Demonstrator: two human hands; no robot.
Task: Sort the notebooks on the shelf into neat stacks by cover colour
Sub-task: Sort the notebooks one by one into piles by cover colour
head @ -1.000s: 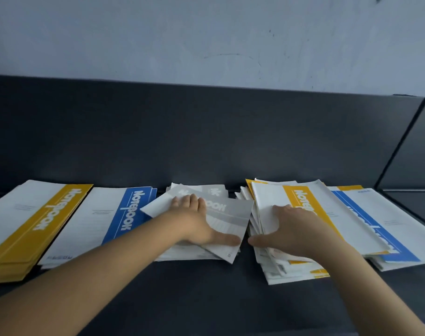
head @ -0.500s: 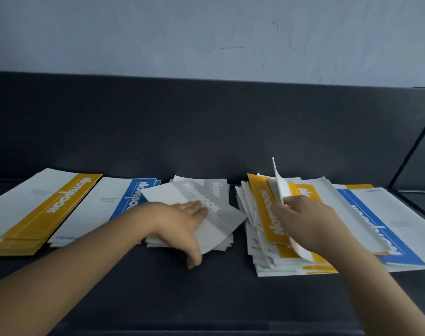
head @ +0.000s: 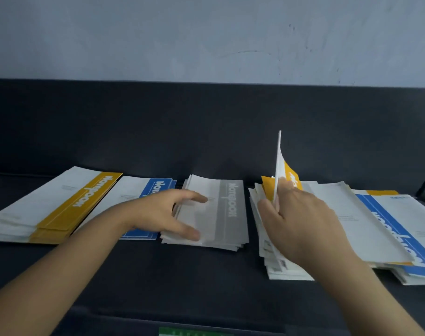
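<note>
My right hand (head: 301, 214) pinches a yellow notebook (head: 290, 176), tipped up off the mixed pile (head: 340, 214) under it, while my left hand (head: 168, 214) rests loose-fingered on the grey stack (head: 227, 214); next, I judge, the notebook must cross beyond my left hand to the yellow stack (head: 80, 202).

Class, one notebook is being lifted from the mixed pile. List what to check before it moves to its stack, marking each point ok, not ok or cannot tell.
1. The right hand pinches the lifted notebook firmly: ok.
2. Cover colour can be read: ok, a yellow band shows.
3. Only one notebook is lifted: cannot tell.
4. The yellow stack at far left has a free top: ok.
5. The way leftward is free: probably not ok, since the left hand rests on the grey stack in between.
6. The mixed pile is squared up: not ok, its edges are fanned.
</note>
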